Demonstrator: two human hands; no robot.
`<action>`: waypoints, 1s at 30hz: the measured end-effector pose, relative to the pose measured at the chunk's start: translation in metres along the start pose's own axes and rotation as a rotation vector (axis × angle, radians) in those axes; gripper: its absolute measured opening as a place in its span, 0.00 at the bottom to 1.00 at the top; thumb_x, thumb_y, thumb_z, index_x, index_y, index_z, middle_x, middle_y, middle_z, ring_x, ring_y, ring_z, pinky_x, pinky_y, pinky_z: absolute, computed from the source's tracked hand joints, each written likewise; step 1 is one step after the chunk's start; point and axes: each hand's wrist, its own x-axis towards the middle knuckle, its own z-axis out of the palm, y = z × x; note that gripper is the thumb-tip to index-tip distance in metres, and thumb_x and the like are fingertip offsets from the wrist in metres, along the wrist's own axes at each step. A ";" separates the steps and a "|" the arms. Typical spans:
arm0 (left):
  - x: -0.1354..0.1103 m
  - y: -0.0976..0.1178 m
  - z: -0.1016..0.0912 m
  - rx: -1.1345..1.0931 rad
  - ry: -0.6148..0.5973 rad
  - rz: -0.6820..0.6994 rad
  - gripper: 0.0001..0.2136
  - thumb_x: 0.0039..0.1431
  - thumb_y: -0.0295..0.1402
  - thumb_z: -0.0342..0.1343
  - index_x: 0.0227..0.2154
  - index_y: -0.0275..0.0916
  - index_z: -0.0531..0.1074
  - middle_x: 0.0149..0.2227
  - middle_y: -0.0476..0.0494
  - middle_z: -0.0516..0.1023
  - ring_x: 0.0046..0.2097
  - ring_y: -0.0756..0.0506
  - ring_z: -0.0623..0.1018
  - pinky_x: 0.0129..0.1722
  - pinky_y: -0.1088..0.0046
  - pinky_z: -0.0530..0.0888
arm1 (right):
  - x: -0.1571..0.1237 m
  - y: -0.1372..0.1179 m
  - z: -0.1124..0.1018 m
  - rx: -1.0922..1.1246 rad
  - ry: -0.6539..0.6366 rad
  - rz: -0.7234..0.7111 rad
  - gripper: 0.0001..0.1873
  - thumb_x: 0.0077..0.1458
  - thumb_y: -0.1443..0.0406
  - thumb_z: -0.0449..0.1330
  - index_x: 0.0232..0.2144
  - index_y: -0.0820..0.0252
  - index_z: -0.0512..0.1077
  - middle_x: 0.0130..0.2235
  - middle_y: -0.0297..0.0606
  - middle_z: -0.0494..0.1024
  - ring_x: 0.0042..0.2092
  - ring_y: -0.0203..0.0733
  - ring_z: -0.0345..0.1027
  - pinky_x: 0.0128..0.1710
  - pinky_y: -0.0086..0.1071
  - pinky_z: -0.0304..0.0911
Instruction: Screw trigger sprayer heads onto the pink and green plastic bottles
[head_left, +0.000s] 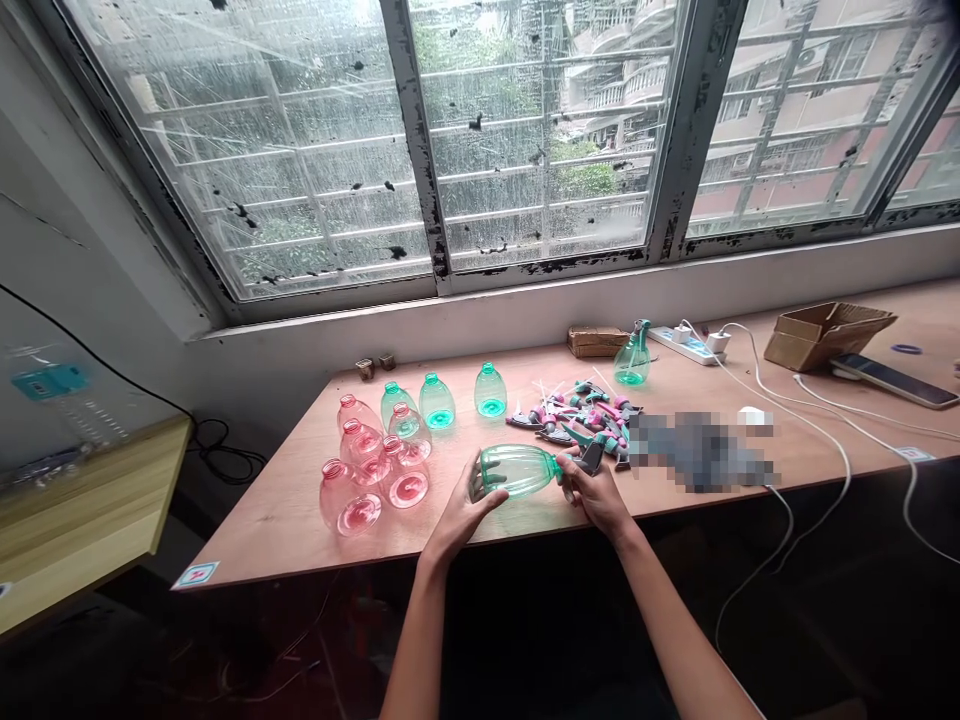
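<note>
Now the left hand (461, 510) grips the bottle (517, 470) by its base, and the right hand (596, 495) pinches the sprayer (589, 457) at its neck. Screwing it on probably needs a steady bottle.

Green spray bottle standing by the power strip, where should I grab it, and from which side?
Probably by the neck of the translucent green plastic spray bottle, just under its trigger head, from the near right: it stands upright, wide-bellied, and loose trigger heads crowd its near left.

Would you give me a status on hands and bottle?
Left hand cupping base of clear green plastic bottle, held sideways. Right hand at neck, on grey trigger sprayer. Loose sprayer pile close behind.
</note>
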 end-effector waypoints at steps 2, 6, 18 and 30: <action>0.000 0.001 0.000 0.017 -0.009 0.007 0.34 0.55 0.37 0.65 0.64 0.42 0.60 0.59 0.34 0.70 0.59 0.34 0.72 0.62 0.49 0.65 | 0.000 -0.001 0.000 -0.002 -0.009 0.007 0.21 0.48 0.49 0.69 0.33 0.58 0.70 0.20 0.29 0.72 0.16 0.31 0.57 0.12 0.25 0.47; -0.001 -0.001 -0.002 -0.011 -0.059 0.023 0.45 0.50 0.32 0.69 0.67 0.50 0.50 0.63 0.38 0.65 0.63 0.35 0.67 0.63 0.52 0.64 | 0.000 -0.001 0.000 0.001 -0.011 0.009 0.21 0.48 0.50 0.69 0.33 0.58 0.70 0.20 0.29 0.72 0.16 0.31 0.57 0.13 0.24 0.46; 0.000 0.000 -0.002 0.035 -0.022 0.037 0.36 0.55 0.37 0.66 0.65 0.44 0.58 0.64 0.36 0.66 0.64 0.34 0.66 0.66 0.51 0.60 | 0.000 0.002 -0.002 -0.002 -0.052 0.021 0.19 0.51 0.51 0.69 0.33 0.58 0.70 0.22 0.30 0.73 0.17 0.31 0.58 0.13 0.24 0.48; 0.002 -0.002 -0.002 0.023 -0.013 0.050 0.31 0.57 0.37 0.64 0.62 0.40 0.63 0.62 0.36 0.69 0.64 0.34 0.66 0.66 0.53 0.61 | 0.000 0.000 -0.001 0.008 -0.063 0.013 0.20 0.50 0.51 0.69 0.33 0.58 0.69 0.21 0.30 0.73 0.18 0.31 0.58 0.14 0.24 0.49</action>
